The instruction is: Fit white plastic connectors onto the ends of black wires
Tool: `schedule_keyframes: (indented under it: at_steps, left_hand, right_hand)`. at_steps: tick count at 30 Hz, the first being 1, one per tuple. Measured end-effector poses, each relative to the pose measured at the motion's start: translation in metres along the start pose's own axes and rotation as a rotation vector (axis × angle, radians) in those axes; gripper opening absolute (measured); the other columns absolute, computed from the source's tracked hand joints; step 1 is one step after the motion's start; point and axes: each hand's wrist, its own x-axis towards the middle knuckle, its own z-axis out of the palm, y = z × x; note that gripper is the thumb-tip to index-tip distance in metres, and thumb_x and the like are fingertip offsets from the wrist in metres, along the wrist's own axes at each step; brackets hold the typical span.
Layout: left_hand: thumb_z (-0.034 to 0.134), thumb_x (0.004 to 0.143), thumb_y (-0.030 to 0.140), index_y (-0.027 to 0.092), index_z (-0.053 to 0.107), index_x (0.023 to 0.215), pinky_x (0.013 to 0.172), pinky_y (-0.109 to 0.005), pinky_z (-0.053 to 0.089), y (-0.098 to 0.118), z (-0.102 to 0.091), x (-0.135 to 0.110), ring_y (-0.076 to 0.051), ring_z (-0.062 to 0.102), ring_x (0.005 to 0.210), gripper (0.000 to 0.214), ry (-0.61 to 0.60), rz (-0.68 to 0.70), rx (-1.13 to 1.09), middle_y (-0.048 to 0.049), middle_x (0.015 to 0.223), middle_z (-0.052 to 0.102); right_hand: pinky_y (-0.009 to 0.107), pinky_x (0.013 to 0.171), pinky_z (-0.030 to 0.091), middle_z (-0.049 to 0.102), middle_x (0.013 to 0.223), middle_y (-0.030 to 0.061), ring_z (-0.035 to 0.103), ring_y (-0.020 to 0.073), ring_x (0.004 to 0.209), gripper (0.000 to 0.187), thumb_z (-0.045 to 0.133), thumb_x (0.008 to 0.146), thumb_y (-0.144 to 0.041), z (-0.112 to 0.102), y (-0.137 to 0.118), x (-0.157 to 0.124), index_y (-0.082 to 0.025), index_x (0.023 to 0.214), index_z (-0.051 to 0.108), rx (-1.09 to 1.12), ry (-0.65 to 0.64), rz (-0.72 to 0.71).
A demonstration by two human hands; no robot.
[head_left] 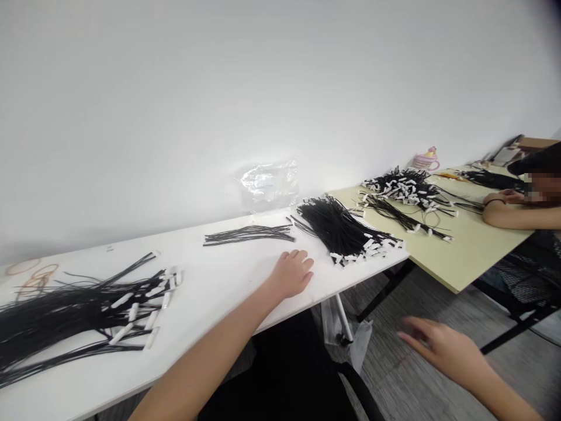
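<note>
My left hand [291, 273] rests on the white table with its fingers loosely bent and apart, holding nothing. Just beyond it lies a small bundle of thin black cables [249, 234]. To its right spreads a large pile of black cables with white connectors [337, 228], not touched by the hand. Out past the table's front edge, my right hand [442, 348] hangs over the floor, slightly blurred. Its thumb stands away from the fingers and nothing shows in it.
Another heap of black cables with white connectors [79, 316] covers the left of the white table [219, 292], near rubber bands [39, 278]. A clear plastic bag [272, 182] leans on the wall. A co-worker's arm [521, 216] rests on the yellow table [464, 257], among more cables [401, 187].
</note>
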Motion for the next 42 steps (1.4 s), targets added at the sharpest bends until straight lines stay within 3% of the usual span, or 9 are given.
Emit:
schedule_keyframes:
  at_steps: [4, 7, 11, 14, 21, 28, 31, 36, 42]
  left_hand:
    - [0.04, 0.087, 0.035, 0.018, 0.055, 0.103, 0.083, -0.039, 0.039, 0.001, 0.001, 0.002, -0.024, 0.048, 0.102, 0.028, -0.022, -0.026, -0.018, -0.0093, 0.113, 0.054]
    - [0.04, 0.087, 0.032, 0.019, 0.055, 0.107, 0.084, -0.039, 0.039, -0.019, 0.002, -0.006, -0.023, 0.048, 0.103, 0.028, -0.024, -0.14, -0.05, -0.0084, 0.112, 0.054]
    - [0.038, 0.088, 0.033, 0.022, 0.053, 0.111, 0.085, -0.037, 0.041, -0.049, 0.0, -0.018, -0.022, 0.049, 0.103, 0.03, -0.012, -0.306, -0.126, -0.0075, 0.114, 0.052]
    - [0.036, 0.089, 0.032, 0.021, 0.054, 0.11, 0.086, -0.036, 0.041, -0.061, -0.001, -0.02, -0.021, 0.049, 0.104, 0.029, 0.03, -0.386, -0.155, -0.0079, 0.115, 0.052]
    - [0.034, 0.09, 0.033, 0.021, 0.054, 0.108, 0.084, -0.036, 0.043, -0.058, 0.009, -0.015, -0.021, 0.049, 0.102, 0.03, 0.062, -0.391, -0.162, -0.0075, 0.112, 0.053]
    - [0.035, 0.089, 0.032, 0.02, 0.052, 0.109, 0.082, -0.037, 0.043, -0.054, 0.012, -0.016, -0.022, 0.049, 0.1, 0.029, 0.055, -0.401, -0.202, -0.0074, 0.111, 0.053]
    - [0.035, 0.089, 0.031, 0.02, 0.052, 0.11, 0.083, -0.037, 0.043, -0.054, 0.012, -0.016, -0.022, 0.05, 0.1, 0.029, 0.049, -0.41, -0.205, -0.0079, 0.111, 0.052]
    - [0.037, 0.088, 0.034, 0.021, 0.051, 0.113, 0.084, -0.037, 0.043, -0.051, 0.012, -0.019, -0.022, 0.049, 0.101, 0.032, 0.046, -0.428, -0.188, -0.008, 0.111, 0.052]
    - [0.037, 0.088, 0.035, 0.022, 0.051, 0.113, 0.086, -0.039, 0.042, -0.049, 0.002, -0.024, -0.022, 0.048, 0.103, 0.031, 0.024, -0.482, -0.189, -0.0083, 0.116, 0.05]
  right_hand:
    - [0.024, 0.072, 0.045, 0.064, 0.096, 0.0024, 0.06, 0.0135, 0.087, 0.031, 0.034, 0.091, -0.041, -0.022, -0.096, 0.095, -0.029, 0.106, 0.059, 0.043, -0.128, -0.257]
    - [0.023, 0.073, 0.043, 0.062, 0.103, 0.0049, 0.056, 0.0149, 0.098, 0.033, 0.032, 0.093, -0.038, -0.024, -0.144, 0.173, -0.026, 0.108, 0.058, -0.044, -0.17, -0.214]
    - [0.024, 0.077, 0.043, 0.057, 0.113, 0.0064, 0.052, 0.0166, 0.105, 0.028, 0.035, 0.092, -0.029, -0.003, -0.162, 0.263, -0.024, 0.112, 0.055, -0.083, -0.215, -0.158]
    - [0.032, 0.08, 0.046, 0.057, 0.11, 0.0094, 0.054, 0.0176, 0.1, 0.03, 0.043, 0.09, -0.034, 0.02, -0.165, 0.304, -0.015, 0.11, 0.055, -0.126, -0.293, -0.078]
    - [0.035, 0.081, 0.048, 0.056, 0.108, 0.0081, 0.056, 0.0152, 0.093, 0.037, 0.046, 0.089, -0.039, 0.052, -0.167, 0.32, -0.013, 0.114, 0.05, -0.209, -0.288, 0.043]
    - [0.027, 0.066, 0.045, 0.044, 0.114, 0.0198, 0.061, 0.0188, 0.086, 0.04, 0.013, 0.094, -0.022, 0.047, -0.14, 0.325, -0.009, 0.12, 0.041, -0.324, -0.101, 0.158]
    - [0.03, 0.063, 0.045, 0.043, 0.115, 0.0215, 0.06, 0.0214, 0.085, 0.043, 0.012, 0.091, -0.017, 0.045, -0.127, 0.327, -0.009, 0.123, 0.04, -0.365, -0.079, 0.199]
    - [0.032, 0.072, 0.043, 0.047, 0.116, 0.0141, 0.051, 0.022, 0.101, 0.041, 0.025, 0.088, -0.014, 0.055, -0.119, 0.32, -0.022, 0.121, 0.048, -0.355, -0.157, 0.03]
    - [0.043, 0.079, 0.037, 0.049, 0.116, 0.0185, 0.046, 0.0278, 0.106, 0.041, 0.031, 0.083, -0.01, 0.064, -0.117, 0.322, -0.014, 0.114, 0.057, -0.354, -0.224, -0.021]
